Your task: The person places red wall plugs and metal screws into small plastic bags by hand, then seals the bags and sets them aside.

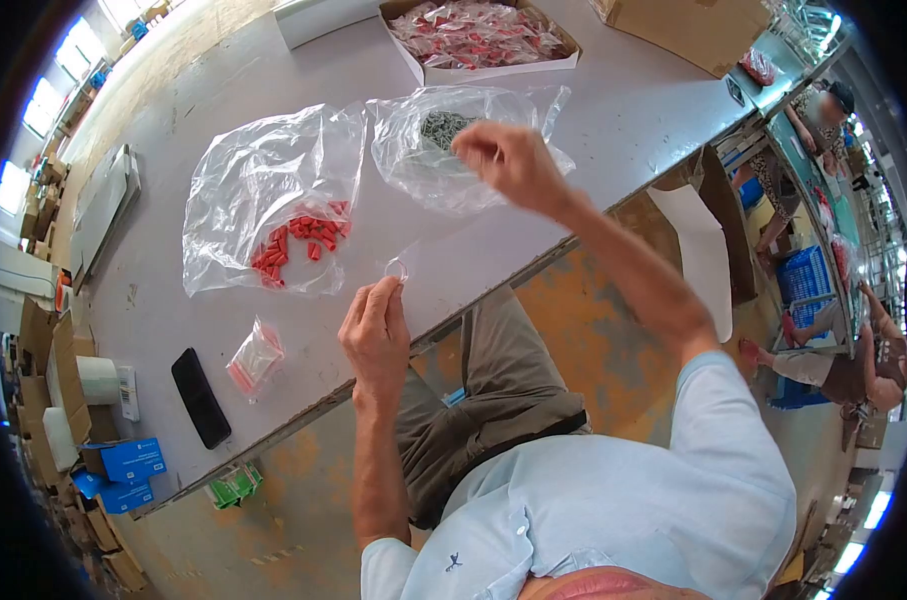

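Observation:
My left hand (376, 325) is at the table's front edge, its fingertips pinched on a small clear bag (397, 268). My right hand (508, 160) hovers over the right clear plastic bag (403, 165), beside a pile of small grey metal pieces (443, 128); its fingers are curled together, and what they hold, if anything, is too small to make out. To the left lies another open clear bag (263, 170) with several red plastic pieces (313, 232) on it.
A box of packed red pieces (478, 35) stands at the back, near a cardboard box (683, 30). A black phone (201, 398) and a small stack of clear bags (256, 360) lie at the left. Co-workers (878, 355) are at the far right.

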